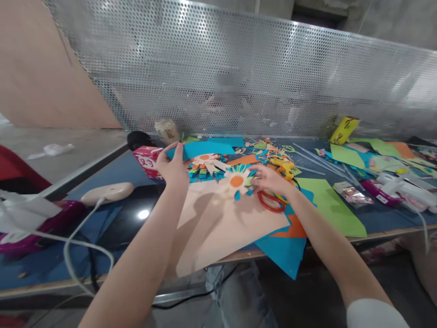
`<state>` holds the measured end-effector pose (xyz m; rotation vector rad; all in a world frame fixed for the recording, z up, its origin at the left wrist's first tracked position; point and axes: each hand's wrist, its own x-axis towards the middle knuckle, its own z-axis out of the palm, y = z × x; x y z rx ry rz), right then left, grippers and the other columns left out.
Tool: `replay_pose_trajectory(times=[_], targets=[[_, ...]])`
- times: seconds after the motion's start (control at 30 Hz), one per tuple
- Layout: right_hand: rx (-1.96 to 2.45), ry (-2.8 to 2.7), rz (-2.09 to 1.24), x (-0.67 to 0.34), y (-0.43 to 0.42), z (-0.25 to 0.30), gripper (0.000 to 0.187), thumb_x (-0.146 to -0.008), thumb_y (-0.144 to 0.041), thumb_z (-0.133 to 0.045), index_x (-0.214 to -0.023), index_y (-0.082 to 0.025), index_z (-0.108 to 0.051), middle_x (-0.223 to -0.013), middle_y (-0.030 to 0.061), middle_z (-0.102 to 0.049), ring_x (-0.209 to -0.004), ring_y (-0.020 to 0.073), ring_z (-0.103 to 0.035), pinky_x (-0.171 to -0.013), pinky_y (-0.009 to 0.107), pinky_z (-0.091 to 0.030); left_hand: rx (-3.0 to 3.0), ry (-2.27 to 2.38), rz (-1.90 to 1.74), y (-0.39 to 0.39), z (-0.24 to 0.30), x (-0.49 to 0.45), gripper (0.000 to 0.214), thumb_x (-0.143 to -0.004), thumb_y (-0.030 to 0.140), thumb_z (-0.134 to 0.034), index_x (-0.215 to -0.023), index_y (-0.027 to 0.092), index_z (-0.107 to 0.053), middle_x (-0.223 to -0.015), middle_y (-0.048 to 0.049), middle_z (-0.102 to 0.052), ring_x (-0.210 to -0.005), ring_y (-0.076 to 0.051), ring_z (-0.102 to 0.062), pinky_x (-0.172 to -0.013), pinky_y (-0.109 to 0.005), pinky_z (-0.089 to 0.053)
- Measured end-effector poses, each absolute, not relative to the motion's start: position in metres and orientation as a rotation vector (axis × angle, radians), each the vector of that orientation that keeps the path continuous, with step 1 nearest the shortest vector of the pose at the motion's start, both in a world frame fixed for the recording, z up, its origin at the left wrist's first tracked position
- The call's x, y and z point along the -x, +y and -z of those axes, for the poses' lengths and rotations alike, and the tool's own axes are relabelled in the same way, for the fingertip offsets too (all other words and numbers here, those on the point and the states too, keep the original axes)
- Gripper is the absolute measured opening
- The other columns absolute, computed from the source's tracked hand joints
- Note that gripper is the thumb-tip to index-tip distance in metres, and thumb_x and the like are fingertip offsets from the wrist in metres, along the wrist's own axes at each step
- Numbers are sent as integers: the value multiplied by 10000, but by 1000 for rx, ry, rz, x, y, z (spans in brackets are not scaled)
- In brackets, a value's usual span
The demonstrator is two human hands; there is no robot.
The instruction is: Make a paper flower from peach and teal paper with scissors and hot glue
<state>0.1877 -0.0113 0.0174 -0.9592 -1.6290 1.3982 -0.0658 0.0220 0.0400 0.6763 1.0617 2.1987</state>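
Note:
My left hand (pixel 173 166) pinches the end of a blue paper strip (pixel 210 148) above the far side of the table. In my right hand (pixel 269 178) is a paper flower (pixel 236 181) with pale petals, an orange centre and blue and green fringes behind; its edges are slightly blurred. Between the hands lie more layered paper flowers (pixel 205 160). Red-handled scissors (pixel 272 202) rest just below my right hand, partly covered by it. Underneath spreads a large peach paper sheet (pixel 225 223), with blue paper (pixel 287 255) sticking out past the table's front edge.
Paper scraps (pixel 269 150) pile up at the back, before a perforated metal panel (pixel 239 68). Left are a red box (pixel 147 160), a dark glossy panel (pixel 133 218) and a white corded device (pixel 108 193). Right are green paper (pixel 332 207), clear sticks (pixel 321 159) and a yellow box (pixel 344 130).

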Motion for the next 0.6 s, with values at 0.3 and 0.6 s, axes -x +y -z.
replay_pose_trajectory(times=[0.3, 0.6], targets=[[1174, -1991, -499, -191, -5, -13, 207, -787, -263, -540, -960, -191, -628, -869, 46, -675, -757, 146, -622, -713, 289, -494, -962, 872, -1925, 23, -24, 46, 197, -756, 287, -596, -933, 200, -580, -952, -62, -683, -886, -186, -659, -620, -278, -584], [1436, -1859, -100, -231, 24, -10, 204, -717, -143, -534, -886, -171, -645, -868, 79, -692, -821, 215, -635, -775, 358, -494, -1236, 842, -1807, 13, -26, 40, 373, -722, 411, -617, -1024, 207, -540, -1114, -97, -639, -968, -222, -637, -652, -318, -588]])
